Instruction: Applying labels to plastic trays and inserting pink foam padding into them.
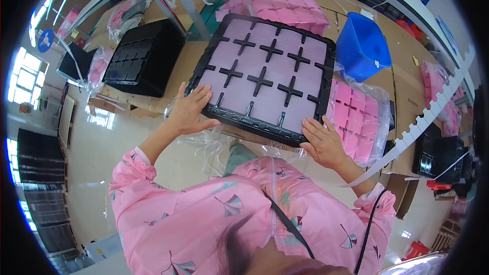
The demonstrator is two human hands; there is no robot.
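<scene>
A square black plastic tray (pixel 248 117) lies on the workbench in front of me. Rows of black cross-shaped dividers stand up from it, with pale lilac sheet material (pixel 249 61) showing between them. Over the tray's near left corner, my left hand (pixel 191 109) rests with fingers outstretched and thumb spread along the front rim. At the near right corner, my right hand (pixel 325 141) lies with its fingers extended on the rim. Both hands touch the tray from above and the side; neither is wrapped round it. What lies beneath the tray is hidden.
Right of the tray stand a blue bin (pixel 364 46) and a plastic-wrapped pink divided pack (pixel 356 119). Another pink pack (pixel 285 5) lies behind it. A stack of black trays (pixel 147 58) sits to the left. Metal posts (pixel 191 0) rise behind; a toothed white strip (pixel 423 122) crosses the right side.
</scene>
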